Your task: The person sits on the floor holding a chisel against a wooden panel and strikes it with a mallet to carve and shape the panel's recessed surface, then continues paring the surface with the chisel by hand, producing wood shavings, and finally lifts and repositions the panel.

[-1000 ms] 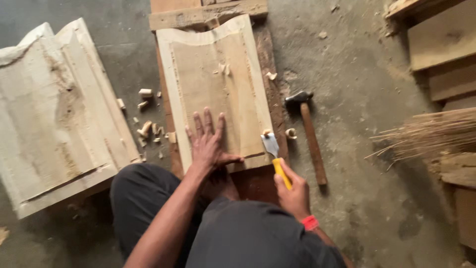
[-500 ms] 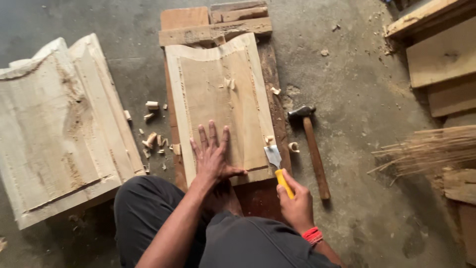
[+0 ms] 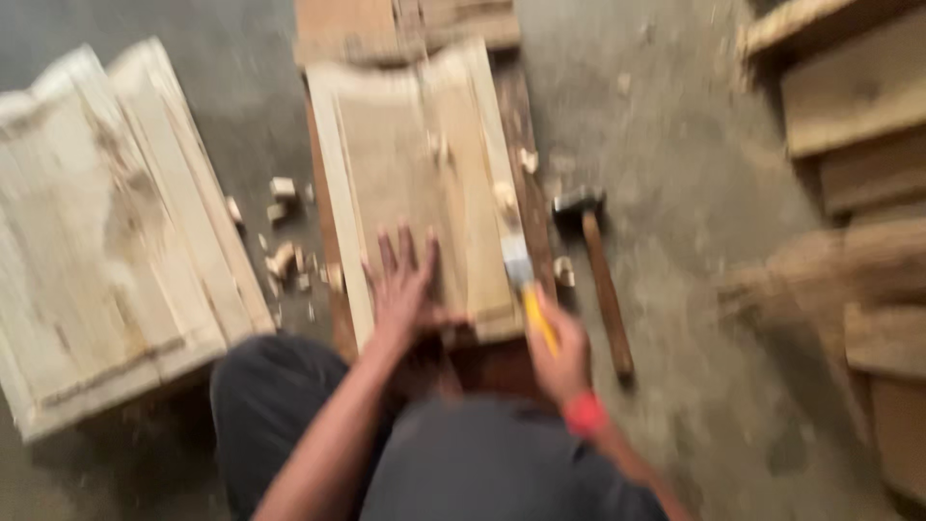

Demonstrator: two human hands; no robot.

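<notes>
Hands are working apart: left hand [image 3: 405,289] pressing flat on the carved wooden panel [image 3: 415,174], right hand [image 3: 559,352] gripping the yellow-handled chisel [image 3: 526,285] at the panel's four o'clock edge, best kept angling away from those spread fingers.

Whole frame's pretty motion-blurred, so details are soft. Both forearms are bare, no sleeves reaching down that far from what I can see. The left hand [image 3: 405,289] has nothing on it, no glove, no ring I can make out. The right hand [image 3: 562,352] is bare too, but there's a red wristband [image 3: 585,415] snug round the wrist, around 5 o'clock from that hand. Lower down, towards 6 o'clock in the frame, dark grey-black trousers [image 3: 280,405] cover the legs, plain fabric, no visible pattern.
</notes>
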